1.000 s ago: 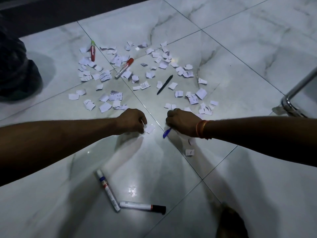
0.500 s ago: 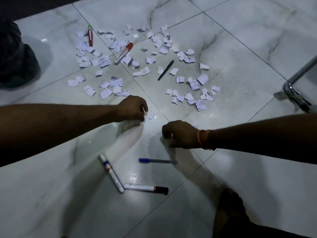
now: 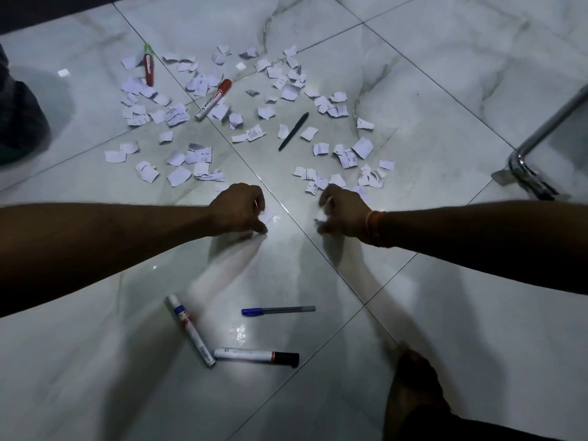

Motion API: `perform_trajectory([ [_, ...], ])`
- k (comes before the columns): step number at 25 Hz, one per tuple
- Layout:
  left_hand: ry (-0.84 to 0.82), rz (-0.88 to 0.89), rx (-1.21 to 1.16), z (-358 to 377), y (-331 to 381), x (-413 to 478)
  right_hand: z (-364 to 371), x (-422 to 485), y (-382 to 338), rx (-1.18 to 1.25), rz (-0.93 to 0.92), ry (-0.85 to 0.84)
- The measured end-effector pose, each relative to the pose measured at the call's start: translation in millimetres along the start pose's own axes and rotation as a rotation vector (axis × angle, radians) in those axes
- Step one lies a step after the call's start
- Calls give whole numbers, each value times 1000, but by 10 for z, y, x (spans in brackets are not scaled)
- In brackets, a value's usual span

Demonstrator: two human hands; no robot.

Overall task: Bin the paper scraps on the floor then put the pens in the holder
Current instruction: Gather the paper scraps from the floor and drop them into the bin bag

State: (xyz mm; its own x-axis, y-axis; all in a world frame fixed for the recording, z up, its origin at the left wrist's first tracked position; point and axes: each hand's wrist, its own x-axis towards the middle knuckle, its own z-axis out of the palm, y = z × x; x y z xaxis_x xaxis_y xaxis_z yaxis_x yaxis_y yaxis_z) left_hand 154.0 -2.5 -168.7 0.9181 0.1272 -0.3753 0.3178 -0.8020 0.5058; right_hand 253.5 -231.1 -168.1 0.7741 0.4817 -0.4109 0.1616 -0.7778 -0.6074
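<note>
Both hands rest low on the tiled floor [image 3: 445, 90], on the near side of the paper scraps [image 3: 197, 154] from the camera. The left hand [image 3: 238, 210] has its fingers curled together on a white scrap [image 3: 269, 214], mostly hidden beneath them. The right hand [image 3: 345, 214] is blurred; its fingers look bunched on something pale, but I cannot tell what. Print on the scraps and on the red-capped marker [image 3: 213, 99] among them is too small to read. The blue pen [image 3: 277, 310] lies nearer the camera than the scraps.

You see the glossy marble floor tiles [image 3: 445, 90], a chrome chair leg [image 3: 547, 128] at right, and a dark bag [image 3: 19, 122] at left.
</note>
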Motion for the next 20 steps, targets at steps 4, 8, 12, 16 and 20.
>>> perform_trajectory([
  [4, 72, 10, 19, 15, 1, 65, -50, 160, -174, 22, -196, 0],
  [8, 112, 3, 19, 19, -70, 103, -328, 225, 148, -294, 67, 327],
  [12, 124, -21, -3, 50, -101, 168, -197, 285, 249, -306, 141, 259],
  [16, 150, -50, -53, 34, -89, 253, 70, 282, -48, -117, -179, -39],
  [20, 210, -88, -31, -46, -146, 332, -211, 483, -43, -135, -89, 173],
])
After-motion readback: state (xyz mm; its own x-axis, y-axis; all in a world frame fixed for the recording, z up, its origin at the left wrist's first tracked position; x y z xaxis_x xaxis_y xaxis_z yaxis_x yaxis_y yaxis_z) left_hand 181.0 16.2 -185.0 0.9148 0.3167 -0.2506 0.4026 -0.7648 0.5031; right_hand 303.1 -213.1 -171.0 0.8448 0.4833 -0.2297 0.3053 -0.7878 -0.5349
